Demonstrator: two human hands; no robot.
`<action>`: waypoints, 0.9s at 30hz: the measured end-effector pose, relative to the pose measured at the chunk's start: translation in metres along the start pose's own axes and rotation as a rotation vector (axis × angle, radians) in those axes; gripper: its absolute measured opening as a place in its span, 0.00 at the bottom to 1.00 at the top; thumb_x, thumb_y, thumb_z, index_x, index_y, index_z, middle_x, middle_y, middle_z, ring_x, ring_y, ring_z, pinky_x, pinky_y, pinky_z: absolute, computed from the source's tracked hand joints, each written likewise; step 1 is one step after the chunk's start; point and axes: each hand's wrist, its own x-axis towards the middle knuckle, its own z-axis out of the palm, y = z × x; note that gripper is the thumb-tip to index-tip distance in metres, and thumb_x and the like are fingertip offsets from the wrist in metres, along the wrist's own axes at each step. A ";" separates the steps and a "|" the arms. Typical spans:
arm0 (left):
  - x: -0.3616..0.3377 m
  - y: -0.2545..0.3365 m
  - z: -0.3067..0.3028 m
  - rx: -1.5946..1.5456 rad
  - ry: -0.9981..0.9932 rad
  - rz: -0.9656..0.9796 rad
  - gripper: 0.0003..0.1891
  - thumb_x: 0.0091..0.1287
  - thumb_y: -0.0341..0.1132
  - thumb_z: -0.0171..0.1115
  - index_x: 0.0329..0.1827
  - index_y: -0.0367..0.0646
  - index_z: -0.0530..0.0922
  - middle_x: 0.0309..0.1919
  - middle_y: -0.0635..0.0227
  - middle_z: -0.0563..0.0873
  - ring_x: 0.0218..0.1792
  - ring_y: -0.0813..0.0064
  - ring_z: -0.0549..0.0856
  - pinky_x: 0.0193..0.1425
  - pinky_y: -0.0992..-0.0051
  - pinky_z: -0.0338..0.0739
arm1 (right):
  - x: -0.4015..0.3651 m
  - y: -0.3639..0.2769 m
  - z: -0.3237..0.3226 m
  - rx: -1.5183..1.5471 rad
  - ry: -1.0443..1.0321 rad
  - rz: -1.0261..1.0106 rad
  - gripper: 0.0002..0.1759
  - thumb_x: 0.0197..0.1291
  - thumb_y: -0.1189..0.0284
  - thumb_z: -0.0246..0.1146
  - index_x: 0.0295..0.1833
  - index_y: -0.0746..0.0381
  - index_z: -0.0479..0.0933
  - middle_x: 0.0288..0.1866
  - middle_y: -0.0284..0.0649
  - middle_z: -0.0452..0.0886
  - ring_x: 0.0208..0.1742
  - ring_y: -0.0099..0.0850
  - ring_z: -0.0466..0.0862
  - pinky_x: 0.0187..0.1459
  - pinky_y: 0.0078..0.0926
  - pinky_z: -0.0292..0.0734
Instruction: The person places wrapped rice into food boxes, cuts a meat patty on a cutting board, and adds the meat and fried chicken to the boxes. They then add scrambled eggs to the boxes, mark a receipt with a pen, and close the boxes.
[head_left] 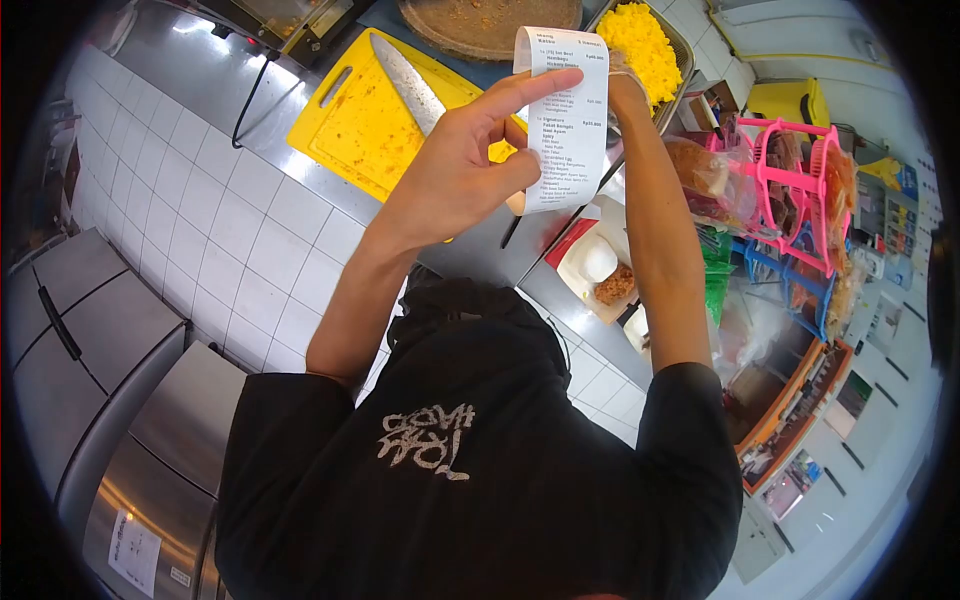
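The shirt [480,500], nearest, bears pale lettering too stylised to read. Beyond it the slip [566,150] is up between the two hands, its long axis running away from the body, its printed face toward the wearer and its far end curling back. The left hand [452,155] lays a straight index finger across its upper part, thumb bent at its left edge; I cannot tell whether they grip. The right hand [627,92] is at the far right edge, its fingers mostly hidden, so their hold cannot be told. Between those fingers the print reads "Set Beef Hambagu", "Signature", "Paket Komplit", "Nasi Ayam", and lower "Scrambled Egg"; finer lines blur.

Below the right fingers sits a box [571,241] of rice [598,258]. Past the left fingers lies a yellow board [340,125] with a knife [403,82]; past the right ones, yellow food [640,45].
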 end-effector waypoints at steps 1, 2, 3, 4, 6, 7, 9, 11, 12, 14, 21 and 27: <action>0.000 0.000 0.000 -0.003 -0.004 -0.009 0.33 0.61 0.21 0.53 0.73 0.46 0.70 0.65 0.62 0.74 0.47 0.78 0.78 0.56 0.76 0.77 | 0.002 0.000 0.002 0.013 -0.001 0.007 0.29 0.65 0.67 0.50 0.71 0.63 0.63 0.61 0.62 0.77 0.63 0.54 0.79 0.64 0.48 0.72; 0.000 -0.001 -0.001 -0.004 -0.004 -0.008 0.33 0.61 0.21 0.53 0.73 0.46 0.70 0.65 0.62 0.74 0.47 0.78 0.78 0.56 0.76 0.77 | 0.004 0.001 0.005 0.019 -0.001 0.013 0.29 0.65 0.66 0.50 0.71 0.63 0.63 0.62 0.62 0.77 0.63 0.54 0.79 0.64 0.48 0.72; 0.000 -0.002 -0.001 0.005 -0.006 -0.010 0.33 0.61 0.21 0.53 0.73 0.46 0.69 0.65 0.62 0.74 0.47 0.78 0.78 0.56 0.76 0.77 | 0.005 0.001 0.006 0.029 -0.004 0.017 0.29 0.65 0.66 0.51 0.71 0.63 0.63 0.62 0.62 0.77 0.63 0.54 0.79 0.64 0.48 0.72; 0.000 -0.003 -0.001 0.014 -0.009 -0.014 0.33 0.61 0.20 0.53 0.73 0.46 0.69 0.65 0.62 0.74 0.47 0.79 0.77 0.57 0.77 0.77 | 0.008 0.001 0.007 0.036 -0.006 0.020 0.29 0.65 0.66 0.51 0.71 0.63 0.63 0.62 0.62 0.77 0.63 0.54 0.78 0.64 0.48 0.72; 0.000 -0.002 -0.001 0.026 -0.007 -0.012 0.33 0.61 0.20 0.53 0.73 0.46 0.69 0.65 0.62 0.74 0.46 0.79 0.77 0.57 0.77 0.76 | 0.010 0.003 0.009 0.059 -0.010 0.031 0.29 0.65 0.66 0.51 0.71 0.62 0.63 0.62 0.62 0.77 0.64 0.53 0.78 0.64 0.47 0.72; 0.000 -0.001 -0.001 0.040 -0.004 -0.011 0.33 0.61 0.20 0.53 0.73 0.46 0.70 0.65 0.62 0.74 0.46 0.80 0.77 0.57 0.77 0.76 | 0.010 0.003 0.010 0.065 -0.010 0.037 0.29 0.65 0.66 0.51 0.71 0.62 0.63 0.62 0.62 0.77 0.64 0.53 0.78 0.64 0.47 0.72; 0.000 -0.001 -0.001 0.033 -0.009 -0.016 0.33 0.61 0.20 0.53 0.73 0.46 0.69 0.65 0.63 0.74 0.46 0.80 0.77 0.56 0.77 0.76 | 0.010 0.005 0.013 0.080 -0.008 0.045 0.29 0.65 0.66 0.52 0.71 0.62 0.63 0.62 0.62 0.76 0.64 0.53 0.78 0.64 0.47 0.72; 0.001 -0.001 -0.002 0.031 -0.014 -0.013 0.33 0.61 0.20 0.53 0.73 0.46 0.69 0.65 0.63 0.74 0.45 0.80 0.77 0.56 0.77 0.76 | 0.013 0.005 0.015 -0.035 -0.027 0.025 0.29 0.64 0.66 0.54 0.70 0.61 0.66 0.63 0.59 0.77 0.65 0.52 0.78 0.65 0.45 0.71; 0.001 -0.001 -0.002 0.028 -0.015 -0.019 0.33 0.61 0.20 0.54 0.74 0.46 0.69 0.65 0.63 0.74 0.45 0.80 0.77 0.56 0.77 0.76 | 0.013 0.005 0.012 -0.033 -0.029 0.018 0.29 0.64 0.66 0.54 0.70 0.61 0.66 0.63 0.58 0.77 0.64 0.52 0.78 0.65 0.46 0.72; 0.001 0.000 -0.002 0.029 -0.014 -0.014 0.33 0.61 0.20 0.54 0.74 0.46 0.69 0.65 0.63 0.74 0.45 0.79 0.77 0.56 0.77 0.77 | 0.013 0.005 0.006 -0.023 -0.029 0.011 0.28 0.64 0.66 0.54 0.70 0.61 0.67 0.63 0.58 0.77 0.64 0.52 0.78 0.64 0.46 0.72; 0.000 0.003 -0.002 0.028 -0.025 -0.026 0.34 0.61 0.20 0.53 0.74 0.46 0.69 0.66 0.62 0.73 0.45 0.79 0.78 0.57 0.77 0.77 | -0.007 -0.003 -0.019 0.000 -0.022 -0.018 0.27 0.63 0.66 0.54 0.68 0.61 0.70 0.63 0.56 0.78 0.63 0.52 0.79 0.64 0.46 0.73; -0.002 0.002 -0.004 -0.005 0.000 -0.039 0.34 0.60 0.19 0.52 0.73 0.45 0.69 0.66 0.62 0.74 0.48 0.78 0.79 0.59 0.75 0.76 | 0.031 0.013 0.001 0.018 0.036 -0.043 0.25 0.63 0.67 0.55 0.65 0.60 0.74 0.62 0.55 0.78 0.62 0.52 0.80 0.63 0.46 0.73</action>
